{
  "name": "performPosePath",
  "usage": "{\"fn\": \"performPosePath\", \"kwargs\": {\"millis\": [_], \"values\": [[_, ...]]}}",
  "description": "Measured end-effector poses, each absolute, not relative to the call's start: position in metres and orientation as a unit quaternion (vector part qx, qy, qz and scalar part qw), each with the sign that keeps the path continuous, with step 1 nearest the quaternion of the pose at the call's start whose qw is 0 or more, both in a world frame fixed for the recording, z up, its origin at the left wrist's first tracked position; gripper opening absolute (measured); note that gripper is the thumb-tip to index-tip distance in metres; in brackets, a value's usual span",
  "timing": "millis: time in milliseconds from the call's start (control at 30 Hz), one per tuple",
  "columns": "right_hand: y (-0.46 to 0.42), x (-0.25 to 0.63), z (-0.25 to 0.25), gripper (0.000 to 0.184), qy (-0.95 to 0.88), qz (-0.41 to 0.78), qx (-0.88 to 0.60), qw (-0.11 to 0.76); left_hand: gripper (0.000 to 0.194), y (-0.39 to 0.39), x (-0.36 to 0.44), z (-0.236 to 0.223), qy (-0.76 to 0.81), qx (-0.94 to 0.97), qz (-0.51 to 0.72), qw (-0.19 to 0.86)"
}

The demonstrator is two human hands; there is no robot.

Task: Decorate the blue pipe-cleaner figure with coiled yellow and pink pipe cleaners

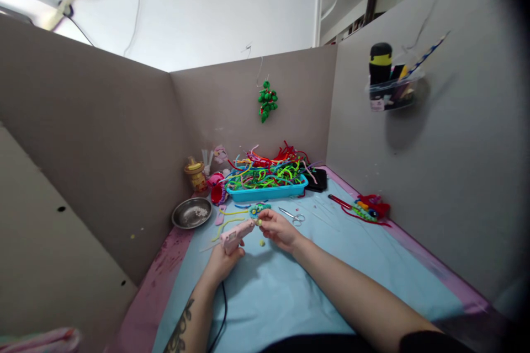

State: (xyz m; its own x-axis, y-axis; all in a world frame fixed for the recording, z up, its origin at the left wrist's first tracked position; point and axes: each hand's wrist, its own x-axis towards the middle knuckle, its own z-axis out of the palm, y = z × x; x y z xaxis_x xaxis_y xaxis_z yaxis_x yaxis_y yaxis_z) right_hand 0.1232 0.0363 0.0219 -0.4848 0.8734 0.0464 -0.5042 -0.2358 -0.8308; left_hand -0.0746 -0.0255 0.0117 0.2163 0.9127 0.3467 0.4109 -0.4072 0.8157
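Observation:
My left hand (224, 262) is wrapped round the handle of a pink hot glue gun (237, 235), its nozzle pointing up and to the right. A dark cord trails from beneath that hand toward me. Close to the nozzle, my right hand (278, 228) pinches a small yellow-green piece (259, 222), whose exact shape is too small to tell. Below it on the cloth lies a small yellow-green ball (262, 242). Just behind my fingers is a teal piece with flower-like dots (257, 209). Yellow pipe cleaners (234, 212) lie to its left.
A blue tray (267, 194) heaped with colourful pipe cleaners stands at the back. Scissors (295, 216) lie right of my hand. A metal bowl (191, 214) sits at left, and a red craft bundle (372, 207) at right. Grey panels (248, 99) enclose the table.

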Motion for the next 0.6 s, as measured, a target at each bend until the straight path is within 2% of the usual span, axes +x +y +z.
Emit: {"fn": "performPosePath", "kwargs": {"millis": [300, 600], "values": [[0.048, 0.125, 0.013, 0.032, -0.383, 0.751, -0.221, 0.49, 0.052, -0.027, -0.076, 0.009, 0.467, 0.732, 0.389, 0.307], [0.041, 0.121, 0.016, 0.035, -0.436, 0.735, -0.233, 0.464, 0.056, -0.024, -0.077, 0.009, 0.438, 0.733, 0.425, 0.3]]}}
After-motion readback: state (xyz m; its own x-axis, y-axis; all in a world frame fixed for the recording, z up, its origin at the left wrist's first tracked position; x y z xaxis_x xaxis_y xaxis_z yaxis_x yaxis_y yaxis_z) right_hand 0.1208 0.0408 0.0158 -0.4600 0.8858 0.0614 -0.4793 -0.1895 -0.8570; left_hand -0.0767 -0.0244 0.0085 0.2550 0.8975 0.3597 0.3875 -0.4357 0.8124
